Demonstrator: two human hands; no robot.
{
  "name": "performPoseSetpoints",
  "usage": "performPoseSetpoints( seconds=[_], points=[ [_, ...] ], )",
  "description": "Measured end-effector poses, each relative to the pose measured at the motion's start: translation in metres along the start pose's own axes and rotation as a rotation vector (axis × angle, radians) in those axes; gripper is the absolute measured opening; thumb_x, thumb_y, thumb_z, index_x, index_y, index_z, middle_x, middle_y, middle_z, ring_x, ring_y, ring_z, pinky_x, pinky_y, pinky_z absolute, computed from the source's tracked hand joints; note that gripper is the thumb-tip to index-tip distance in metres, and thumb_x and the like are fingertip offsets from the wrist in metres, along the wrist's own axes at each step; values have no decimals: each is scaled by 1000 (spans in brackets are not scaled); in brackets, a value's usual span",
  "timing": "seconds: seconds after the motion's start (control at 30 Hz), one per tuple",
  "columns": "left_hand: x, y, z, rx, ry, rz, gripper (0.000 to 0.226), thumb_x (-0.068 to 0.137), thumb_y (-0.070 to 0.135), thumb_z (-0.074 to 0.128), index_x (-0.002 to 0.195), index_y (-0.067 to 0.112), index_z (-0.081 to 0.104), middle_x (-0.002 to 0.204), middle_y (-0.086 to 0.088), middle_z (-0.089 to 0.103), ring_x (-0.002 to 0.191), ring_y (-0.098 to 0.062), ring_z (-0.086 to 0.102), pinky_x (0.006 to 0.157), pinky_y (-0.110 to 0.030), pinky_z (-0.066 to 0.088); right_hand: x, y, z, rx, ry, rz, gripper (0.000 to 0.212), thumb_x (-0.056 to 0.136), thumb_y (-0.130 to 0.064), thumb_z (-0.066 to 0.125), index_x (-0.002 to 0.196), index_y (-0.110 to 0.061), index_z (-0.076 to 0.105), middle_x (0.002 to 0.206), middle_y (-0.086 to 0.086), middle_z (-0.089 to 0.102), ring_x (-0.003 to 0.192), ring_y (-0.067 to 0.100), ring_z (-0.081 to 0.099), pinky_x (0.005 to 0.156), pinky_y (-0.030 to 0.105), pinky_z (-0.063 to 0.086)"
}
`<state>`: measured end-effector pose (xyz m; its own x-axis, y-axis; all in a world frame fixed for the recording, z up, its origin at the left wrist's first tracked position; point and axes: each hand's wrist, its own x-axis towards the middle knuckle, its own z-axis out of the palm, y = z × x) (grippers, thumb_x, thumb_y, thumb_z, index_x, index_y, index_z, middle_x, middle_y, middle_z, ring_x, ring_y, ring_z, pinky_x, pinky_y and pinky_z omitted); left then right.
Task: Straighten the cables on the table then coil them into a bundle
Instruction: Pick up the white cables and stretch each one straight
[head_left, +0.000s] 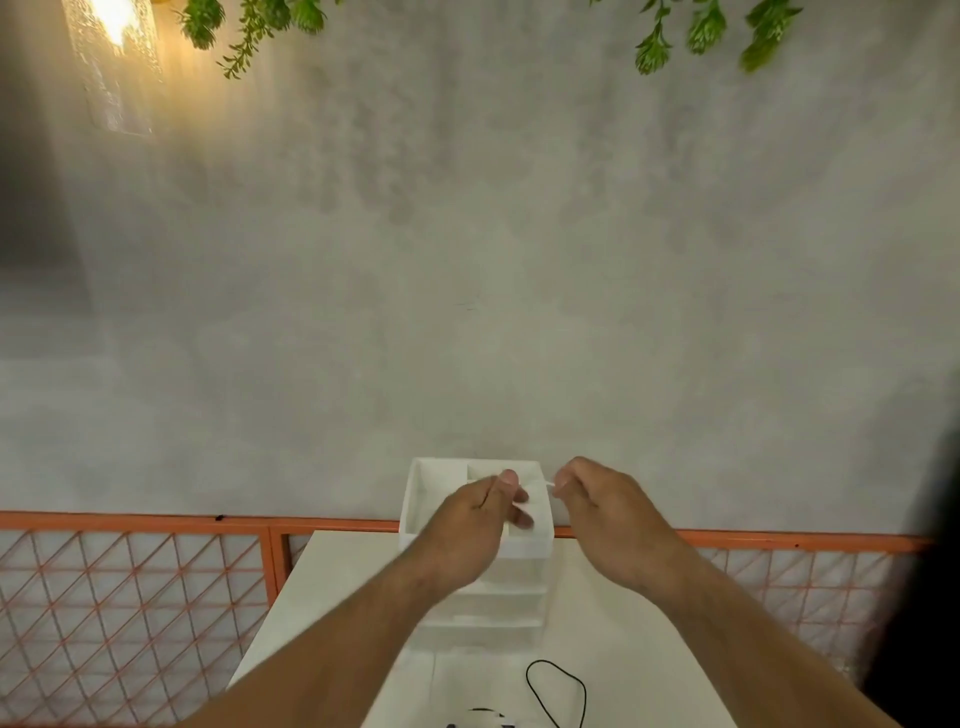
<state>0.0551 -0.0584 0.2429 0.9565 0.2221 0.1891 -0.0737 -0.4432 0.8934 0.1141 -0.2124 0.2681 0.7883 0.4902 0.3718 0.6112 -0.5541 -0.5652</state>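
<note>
This looks like a decorated indoor corner, more a café or a styled living space than a workshop or lab, though which of the two cannot be told. A mottled grey concrete-look wall (467, 260) fills most of the view, with a glowing textured-glass wall lamp (117, 67) at upper left and sprigs of green hanging foliage (249, 26) along the top edge. Below, an orange metal lattice railing (130, 597) runs behind a plain white table (332, 597) that carries a small white plastic drawer organiser (498, 603).
</note>
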Motion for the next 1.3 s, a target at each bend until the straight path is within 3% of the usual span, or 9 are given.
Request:
performPoseSetpoints(
  seconds=[0.07,0.17,0.3,0.47,0.87,1.0,1.1,1.17,1.3],
  points=[
    [-1,-2,9,-214,-35,-100,47,102,44,34,84,11,63,69,-1,67,68,-16,60,71,-31,50,-2,-4,5,36,-88,-11,24,101,-23,38,85,-19,55,75,-5,57,67,10,51,63,25,41],
    [-1,-4,8,-212,-12,-133,45,100,43,41,71,13,58,59,1,45,47,-15,40,50,-26,39,-3,0,7,-16,-149,-7,21,101,-24,37,88,-20,53,75,-6,54,66,11,48,62,26,42],
    [3,1,7,-106,19,-78,40,99,41,44,70,17,58,57,7,37,42,-6,30,45,-19,28,-2,1,6,-101,-116,-43,19,100,-23,39,86,-20,51,80,-4,57,72,16,52,67,32,46],
    [3,4,5,162,-8,43,38,100,35,45,73,17,63,40,20,46,43,4,44,46,-9,30,0,8,5,-248,-77,-69,17,97,-21,38,82,-23,47,81,-6,57,76,18,54,70,35,48],
    [14,-2,-44,470,134,139,41,99,37,47,77,7,65,50,11,46,49,-5,44,54,-22,37,15,54,-33,-383,144,109,18,96,-26,36,84,-21,48,80,3,61,76,27,57,70,38,49],
    [12,-8,-61,485,158,120,43,100,36,46,78,4,64,42,21,48,44,-3,44,51,-19,33,16,77,-48,-395,168,214,17,97,-22,35,83,-21,46,75,0,59,72,25,56,63,35,44],
    [13,0,-58,487,161,148,43,100,35,45,78,4,64,42,17,48,46,-1,45,52,-18,33,13,86,-38,-295,114,316,16,96,-20,36,88,-21,50,82,0,61,76,24,58,68,35,48],
    [15,8,-51,489,156,191,44,100,36,45,76,4,64,46,12,46,48,-4,45,55,-20,36,9,88,-26,-84,33,353,16,99,-25,40,110,-21,52,105,2,62,92,22,58,78,32,45],
    [18,26,-32,487,124,267,44,100,38,44,76,7,63,49,13,44,51,-3,45,56,-21,36,-2,56,-9,320,-48,245,37,100,-35,43,137,-31,42,132,-9,51,114,5,49,93,20,34]
  ],
)
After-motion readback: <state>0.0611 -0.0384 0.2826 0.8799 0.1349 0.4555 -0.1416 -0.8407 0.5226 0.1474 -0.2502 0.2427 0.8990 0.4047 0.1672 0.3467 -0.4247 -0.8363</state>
